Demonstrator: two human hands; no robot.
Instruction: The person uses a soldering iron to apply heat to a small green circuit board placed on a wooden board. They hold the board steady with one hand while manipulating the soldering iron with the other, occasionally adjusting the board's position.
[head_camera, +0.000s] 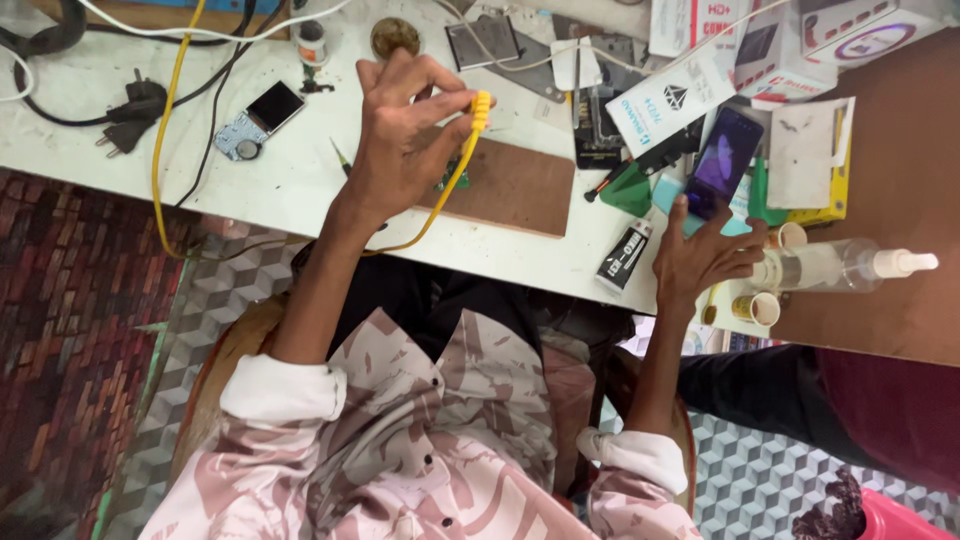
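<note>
My left hand is closed around the yellow handle of a soldering iron, whose yellow cord loops down off the table edge. The hand hovers over a brown wooden board, where a small green circuit board peeks out beneath the palm. The iron's tip is hidden. My right hand lies further right with its fingers spread. Its thumb and fingertips touch the lower end of a purple-screened phone, which sits tilted among clutter.
On the white table lie a small phone part, a black plug, a black tube, a clear pump bottle, a green wedge-shaped tool and several boxes. Another person's leg is at lower right.
</note>
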